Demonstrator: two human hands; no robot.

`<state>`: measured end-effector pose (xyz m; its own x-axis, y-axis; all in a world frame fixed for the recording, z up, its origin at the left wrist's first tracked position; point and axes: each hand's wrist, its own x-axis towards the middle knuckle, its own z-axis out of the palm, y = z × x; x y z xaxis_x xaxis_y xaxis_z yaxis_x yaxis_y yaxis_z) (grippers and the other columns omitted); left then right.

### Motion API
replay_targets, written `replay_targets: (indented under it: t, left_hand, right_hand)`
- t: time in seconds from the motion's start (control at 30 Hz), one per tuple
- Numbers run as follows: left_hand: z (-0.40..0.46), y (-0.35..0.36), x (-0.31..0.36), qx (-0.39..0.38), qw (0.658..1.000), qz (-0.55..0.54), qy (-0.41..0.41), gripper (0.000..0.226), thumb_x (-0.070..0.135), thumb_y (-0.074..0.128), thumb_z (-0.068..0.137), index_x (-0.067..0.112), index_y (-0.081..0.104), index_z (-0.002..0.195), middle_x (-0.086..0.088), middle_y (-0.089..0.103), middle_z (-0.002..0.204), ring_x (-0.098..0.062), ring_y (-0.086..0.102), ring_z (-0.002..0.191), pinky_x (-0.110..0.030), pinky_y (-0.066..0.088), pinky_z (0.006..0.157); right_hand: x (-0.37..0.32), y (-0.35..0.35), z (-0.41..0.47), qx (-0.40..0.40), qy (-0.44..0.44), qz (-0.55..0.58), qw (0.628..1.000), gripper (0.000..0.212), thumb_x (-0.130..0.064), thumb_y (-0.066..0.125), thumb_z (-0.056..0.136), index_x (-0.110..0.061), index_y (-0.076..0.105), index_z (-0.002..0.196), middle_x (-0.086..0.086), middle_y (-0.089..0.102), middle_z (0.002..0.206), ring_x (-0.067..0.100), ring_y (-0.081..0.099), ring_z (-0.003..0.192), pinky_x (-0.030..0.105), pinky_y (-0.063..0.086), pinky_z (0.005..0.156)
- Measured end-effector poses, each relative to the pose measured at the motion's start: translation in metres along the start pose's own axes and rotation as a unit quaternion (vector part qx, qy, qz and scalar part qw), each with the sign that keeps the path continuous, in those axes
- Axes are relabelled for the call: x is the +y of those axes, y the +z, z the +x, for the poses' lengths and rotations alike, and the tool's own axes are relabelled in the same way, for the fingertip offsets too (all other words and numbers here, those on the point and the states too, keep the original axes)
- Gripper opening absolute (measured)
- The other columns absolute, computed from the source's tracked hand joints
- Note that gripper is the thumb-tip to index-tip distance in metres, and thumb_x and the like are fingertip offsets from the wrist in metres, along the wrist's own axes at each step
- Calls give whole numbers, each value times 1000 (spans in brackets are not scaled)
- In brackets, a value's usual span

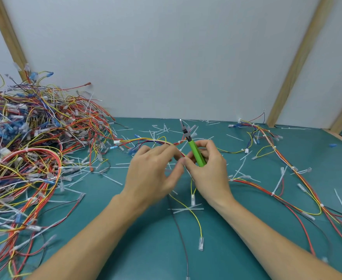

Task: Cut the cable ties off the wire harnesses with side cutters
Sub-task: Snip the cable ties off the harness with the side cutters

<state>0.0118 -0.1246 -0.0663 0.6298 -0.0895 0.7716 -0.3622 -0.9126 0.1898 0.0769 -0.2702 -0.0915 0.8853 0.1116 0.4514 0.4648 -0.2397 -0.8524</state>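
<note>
Teal table (pixel 246 249), right hand (pixel 210 170) gripping one green side cutters (pixel 195 151), left hand (pixel 154 170) pinching wire harness (pixel 145 140)

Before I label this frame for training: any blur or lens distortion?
Head view: the left hand is motion-smeared at its fingers; the green-handled side cutters in the right hand look sharper; wide-angle bending tilts the wooden wall battens; lighting is even, without glare.
</note>
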Motion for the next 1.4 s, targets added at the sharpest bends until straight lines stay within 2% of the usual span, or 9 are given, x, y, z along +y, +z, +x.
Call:
replay_targets:
  t: [0.13, 0.27, 0.43, 0.63, 0.77, 0.93, 1.03, 1.17, 1.4]
  left_hand:
    - [-3, 4, -12, -7, 987, 25, -156, 20, 44, 55, 96, 30, 67, 88, 25, 59, 68, -6, 60, 63, -29, 40, 64]
    - [-9, 18, -22, -43, 928, -227, -294, 13, 38, 67, 94, 31, 76, 88, 12, 71, 78, -11, 51, 60, -31, 45, 63]
    - [-6, 17, -26, 89, 922, -222, -304, 20, 31, 80, 85, 23, 66, 74, 6, 60, 62, -10, 48, 53, -30, 42, 55]
    - [-9, 21, -17, -28, 862, -375, -340, 24, 29, 69, 94, 18, 75, 74, -2, 58, 49, -7, 41, 43, -19, 33, 48]
    - [-7, 25, -15, 2, 801, -445, -401, 26, 28, 73, 92, 19, 72, 67, 5, 55, 56, -5, 43, 45, -13, 34, 44]
    - [-8, 23, -20, -1, 758, -482, -439, 18, 34, 69, 93, 18, 76, 87, 2, 76, 85, -8, 51, 49, -18, 31, 43]
    - [-7, 20, -27, 33, 748, -475, -462, 17, 32, 66, 96, 17, 74, 94, 5, 78, 89, -7, 58, 52, -16, 36, 44]
    - [-6, 18, -33, 67, 730, -474, -487, 16, 33, 68, 94, 18, 70, 92, 6, 78, 89, -5, 60, 52, -15, 36, 43]
    - [-5, 20, -34, 73, 747, -463, -471, 16, 29, 65, 97, 13, 66, 94, 8, 77, 81, -5, 56, 47, -14, 36, 43]
  right_hand:
    - [2, -1, 2, 15, -9, 15, 1000, 34, -11, 77, 86, -33, 57, 101, -14, 72, 82, 9, 70, 81, 34, 57, 78]
    - [0, 0, -1, -7, -43, 11, 999, 35, -15, 78, 86, -36, 56, 102, -14, 72, 84, 10, 70, 85, 24, 54, 77]
    - [-1, 5, -5, -17, -59, -1, 998, 31, -16, 78, 86, -31, 57, 104, -13, 73, 87, 8, 71, 89, 29, 56, 82]
    - [-2, 4, -6, -28, -53, -1, 998, 32, -17, 80, 86, -31, 57, 104, -15, 73, 86, 8, 71, 88, 37, 57, 84]
    - [-3, 6, -7, -32, -61, 0, 998, 31, -18, 80, 86, -29, 58, 104, -14, 73, 88, 9, 72, 89, 37, 57, 83]
    - [-4, 4, -8, -17, -66, 44, 997, 25, -25, 78, 88, -28, 61, 106, -12, 74, 98, 12, 72, 99, 35, 57, 90]
    - [-9, 2, -7, 9, -61, 87, 994, 24, -37, 76, 89, -26, 62, 105, -10, 74, 96, 16, 72, 94, 36, 58, 84]
    - [-16, 1, -8, -8, -56, 165, 985, 19, -40, 66, 94, -23, 64, 103, -6, 74, 92, 10, 73, 78, 17, 54, 70]
    - [-12, -9, 9, -60, 41, 134, 988, 22, -39, 68, 87, -18, 73, 92, -2, 76, 81, 12, 69, 66, 22, 51, 60]
